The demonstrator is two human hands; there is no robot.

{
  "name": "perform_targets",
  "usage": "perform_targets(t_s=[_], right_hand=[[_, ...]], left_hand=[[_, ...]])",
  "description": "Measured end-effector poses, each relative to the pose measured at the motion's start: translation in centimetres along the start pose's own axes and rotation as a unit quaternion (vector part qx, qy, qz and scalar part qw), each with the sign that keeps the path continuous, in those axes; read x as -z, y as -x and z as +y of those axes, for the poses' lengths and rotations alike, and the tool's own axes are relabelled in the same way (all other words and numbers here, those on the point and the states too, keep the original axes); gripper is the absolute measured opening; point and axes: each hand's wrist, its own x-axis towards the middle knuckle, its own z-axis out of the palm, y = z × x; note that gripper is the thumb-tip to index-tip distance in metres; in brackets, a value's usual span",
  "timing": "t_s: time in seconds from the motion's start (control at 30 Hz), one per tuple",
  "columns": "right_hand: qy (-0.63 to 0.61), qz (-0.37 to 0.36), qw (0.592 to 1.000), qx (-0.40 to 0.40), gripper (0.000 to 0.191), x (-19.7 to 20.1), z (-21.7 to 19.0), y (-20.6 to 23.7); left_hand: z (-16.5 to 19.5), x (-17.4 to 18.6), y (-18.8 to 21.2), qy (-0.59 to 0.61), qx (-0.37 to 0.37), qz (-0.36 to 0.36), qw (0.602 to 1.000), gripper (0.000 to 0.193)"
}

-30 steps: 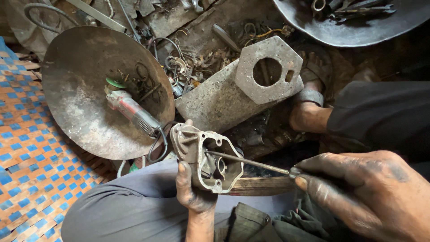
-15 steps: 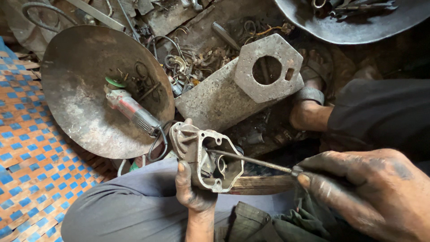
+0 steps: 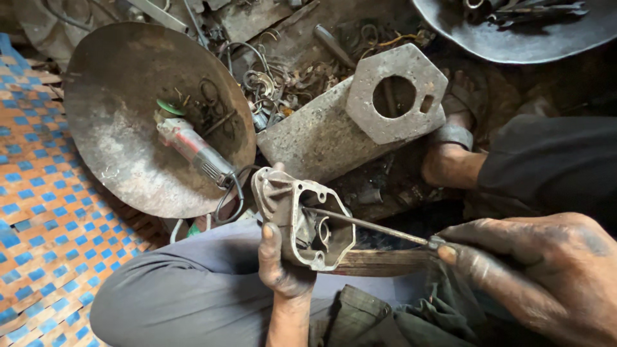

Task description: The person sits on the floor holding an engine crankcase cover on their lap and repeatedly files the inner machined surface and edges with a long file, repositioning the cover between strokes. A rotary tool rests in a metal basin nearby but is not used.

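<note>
A wide metal dish [image 3: 122, 96] lies on the floor with an angle grinder [image 3: 193, 151] resting in it, beside a grey hexagonal casting [image 3: 360, 115]. Over the person's lap, the left hand [image 3: 283, 266] grips a small metal housing [image 3: 299, 218] from below. The right hand [image 3: 533, 270] is closed around a thin rod-like tool [image 3: 366, 225], its tip inside the housing, perhaps touching an inner part.

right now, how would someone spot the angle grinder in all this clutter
Find the big round rusty metal dish at upper left. The angle grinder lies on its right half: a reddish-grey body with a green disc, unlike the bare scrap around it.
</note>
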Motion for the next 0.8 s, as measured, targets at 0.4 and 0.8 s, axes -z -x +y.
perform_targets(t_s=[0.4,0.8], right_hand=[[0.013,0.036,0.998,0.048,0.035,0.1,1.0,0.1],[0.082,0.167,0.972,0.145,0.036,-0.1,-0.2,0.6]], left_hand=[[0.5,-0.1,-0.1,-0.008,0.010,-0.078,0.997,0.111],[-1.5,1.4,0.6,0.032,0.066,-0.024,0.997,0.100]])
